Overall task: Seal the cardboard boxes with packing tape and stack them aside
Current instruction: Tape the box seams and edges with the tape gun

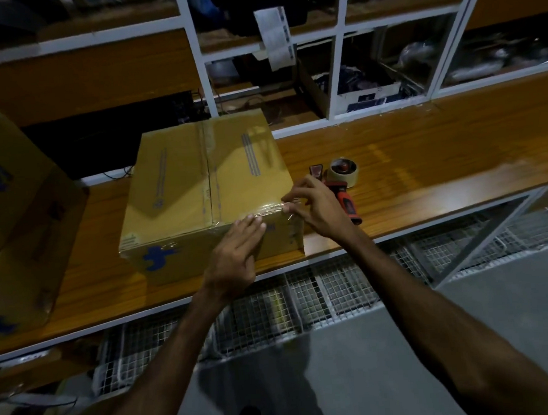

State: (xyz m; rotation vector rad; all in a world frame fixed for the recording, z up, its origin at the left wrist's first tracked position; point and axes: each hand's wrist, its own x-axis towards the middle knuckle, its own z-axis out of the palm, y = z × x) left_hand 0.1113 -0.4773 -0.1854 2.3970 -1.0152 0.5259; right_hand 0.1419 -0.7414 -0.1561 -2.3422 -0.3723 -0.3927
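Beside the box (206, 192), a tape dispenser (342, 184); left hand (237, 251) flat, right hand (314, 205) pinching tape (266, 209).

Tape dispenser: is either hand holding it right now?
No, the tape dispenser lies on the table while both hands press tape on the box.

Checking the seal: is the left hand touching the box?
Touching. The head view shows the left hand with straight fingers flat on the box at its taped front edge.

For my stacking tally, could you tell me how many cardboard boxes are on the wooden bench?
2: the taped box under both hands at the centre, and a second box at the left edge, partly cut off; others may lie out of view.
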